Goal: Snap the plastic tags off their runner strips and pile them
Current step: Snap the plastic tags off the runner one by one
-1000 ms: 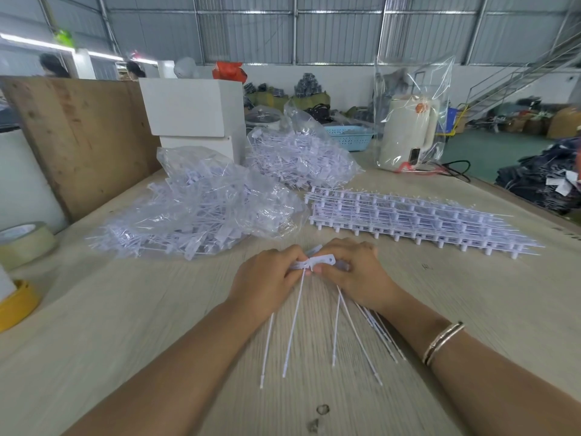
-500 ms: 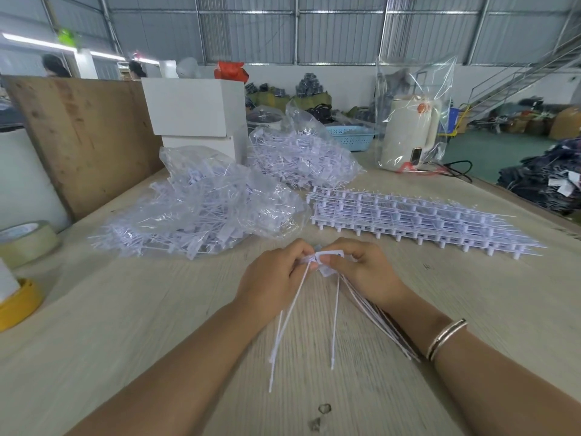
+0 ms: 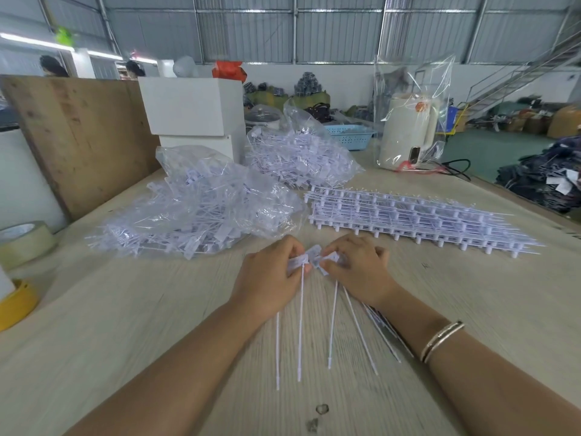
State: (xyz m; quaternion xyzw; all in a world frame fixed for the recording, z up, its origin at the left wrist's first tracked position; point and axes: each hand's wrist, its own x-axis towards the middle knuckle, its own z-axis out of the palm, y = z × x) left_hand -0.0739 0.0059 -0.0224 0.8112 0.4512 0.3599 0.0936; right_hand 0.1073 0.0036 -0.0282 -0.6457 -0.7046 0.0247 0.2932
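Both hands meet over the table [image 3: 132, 316], fingers curled: the left hand [image 3: 270, 278] pinches the flat white heads of a couple of tags [image 3: 309, 262], and the right hand [image 3: 358, 269] pinches the heads of the others just beside them, so the two grips nearly touch. From the left grip two thin tails run down toward the person, nearly straight along the line of sight; from the right grip two clear tails fan down and slightly outward, with a blurred bundle of further tails under the right wrist whose count I cannot tell. Each tag's long axis runs from head at the fingers to tip near the viewer, the tips lying on or just above the wood. On the right forearm sit two thin bracelets [image 3: 441, 341]. Just beyond the right hand lies one flat stack of runner strips [image 3: 408, 215], its long axis running away to the right. Beyond the left hand sit two clear bags of loose tags, the nearer bag [image 3: 201, 202] and the farther bag [image 3: 298, 155]. Well out to the left are two tape rolls, one pale [image 3: 25, 243] and one yellow [image 3: 15, 305]. Behind the bags stand two stacked white boxes [image 3: 191, 108].
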